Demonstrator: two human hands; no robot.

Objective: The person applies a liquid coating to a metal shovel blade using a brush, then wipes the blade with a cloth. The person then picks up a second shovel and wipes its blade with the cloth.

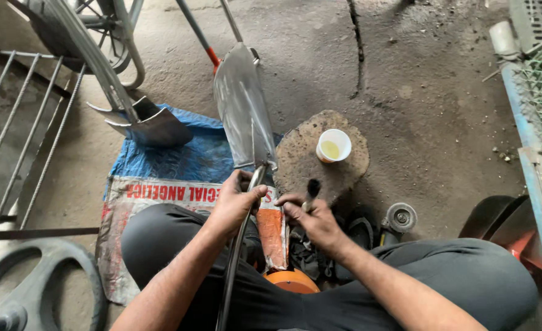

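Dark grey trousers (455, 282) on the crossed legs fill the foreground, and above them the left hand (234, 205) is clenched around a thin curved metal rod (237, 251) that joins the base of a long shiny steel shovel blade (243, 107). Just beside it, the right hand (311, 217) pinches a small black-tipped brush (312, 189) between fingers and thumb. Beyond the right hand, a white cup of yellowish liquid (333, 146) stands on a round stone slab (308, 159), while the blade stretches away from the left hand over a blue woven sack (179, 159).
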